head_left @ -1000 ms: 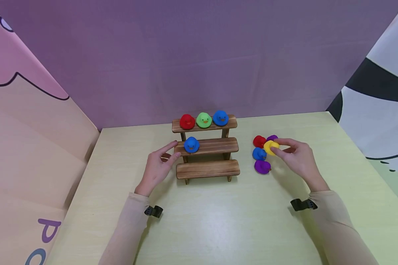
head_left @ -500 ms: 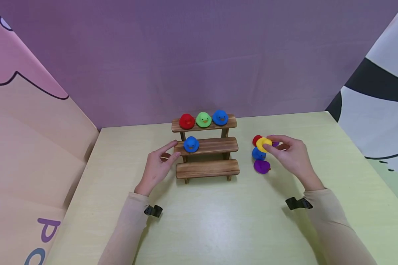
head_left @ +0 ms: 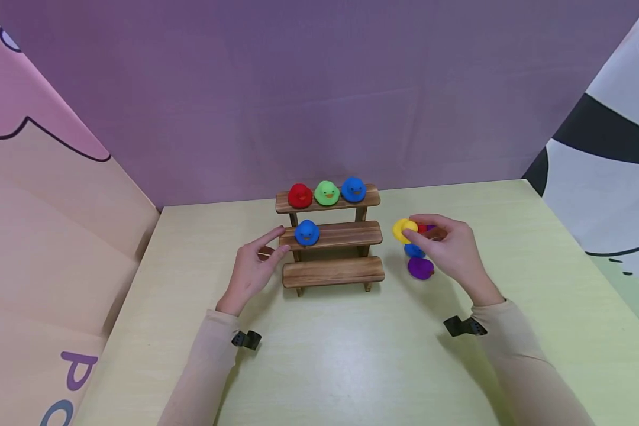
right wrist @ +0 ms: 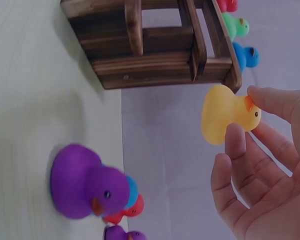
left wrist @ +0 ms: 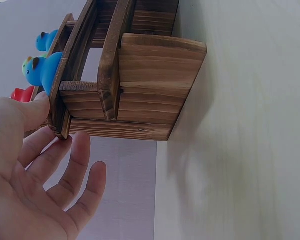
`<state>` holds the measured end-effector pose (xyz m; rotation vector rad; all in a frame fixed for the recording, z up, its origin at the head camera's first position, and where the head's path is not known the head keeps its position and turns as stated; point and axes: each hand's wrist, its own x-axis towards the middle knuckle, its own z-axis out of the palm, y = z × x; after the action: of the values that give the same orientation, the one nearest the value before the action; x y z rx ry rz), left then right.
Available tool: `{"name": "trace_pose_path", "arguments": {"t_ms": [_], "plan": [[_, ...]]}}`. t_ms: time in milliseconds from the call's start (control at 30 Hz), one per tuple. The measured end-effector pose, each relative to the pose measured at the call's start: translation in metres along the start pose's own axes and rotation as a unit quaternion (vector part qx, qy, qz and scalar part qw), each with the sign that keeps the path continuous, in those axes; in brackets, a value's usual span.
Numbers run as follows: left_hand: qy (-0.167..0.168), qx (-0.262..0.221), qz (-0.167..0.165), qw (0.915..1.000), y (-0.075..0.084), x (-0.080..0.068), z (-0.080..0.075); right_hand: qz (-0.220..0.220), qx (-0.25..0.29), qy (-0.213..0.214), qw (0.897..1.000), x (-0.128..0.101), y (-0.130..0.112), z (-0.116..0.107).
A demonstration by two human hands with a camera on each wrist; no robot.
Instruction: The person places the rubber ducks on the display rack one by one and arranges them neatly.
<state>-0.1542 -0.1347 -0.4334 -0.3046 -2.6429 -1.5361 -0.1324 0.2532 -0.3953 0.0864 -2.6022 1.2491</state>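
My right hand (head_left: 449, 248) pinches a yellow rubber duck (head_left: 404, 230) between thumb and fingers. In the right wrist view this duck (right wrist: 225, 115) hangs above the table, apart from the shelf. A three-tier wooden stand (head_left: 333, 271) stands at the middle of the table's back. My left hand (head_left: 250, 269) grips the left end of its middle tier, with the thumb (left wrist: 37, 107) above and fingers below. On that tier sits a blue duck (head_left: 307, 233). The top tier carries a red duck (head_left: 300, 196), a green duck (head_left: 327, 193) and another blue duck (head_left: 354, 189).
Right of the stand, a purple duck (head_left: 420, 268) and a blue duck (head_left: 415, 251) lie on the table (head_left: 341, 361). Behind my right hand, a red duck (right wrist: 135, 207) and a second purple duck (right wrist: 121, 234) are partly hidden. A purple backdrop (head_left: 319, 89) rises behind.
My right hand has lifted the yellow duck from the group and carried it left toward the stand. The left hand stays at the middle tier.
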Motion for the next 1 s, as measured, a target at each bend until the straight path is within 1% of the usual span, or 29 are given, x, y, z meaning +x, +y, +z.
{"name": "trace_pose_path", "arguments": {"t_ms": [233, 367, 700, 1000], "plan": [[0.002, 0.0, 0.002, 1.0, -0.002, -0.001, 0.001, -0.004, 0.002, -0.015, 1.0, 0.001, -0.011, 0.008], [0.0, -0.002, 0.003, 1.0, -0.003, -0.001, 0.001, -0.003, 0.008, -0.015, 1.0, 0.002, -0.015, 0.013], [-0.004, 0.0, 0.005, 1.0, -0.003, -0.001, 0.0, -0.024, 0.019, -0.022, 0.999, 0.005, -0.03, 0.026], [-0.005, -0.001, 0.005, 1.0, -0.002, -0.001, 0.0, -0.02, 0.026, -0.035, 0.999, 0.008, -0.041, 0.038]]}}
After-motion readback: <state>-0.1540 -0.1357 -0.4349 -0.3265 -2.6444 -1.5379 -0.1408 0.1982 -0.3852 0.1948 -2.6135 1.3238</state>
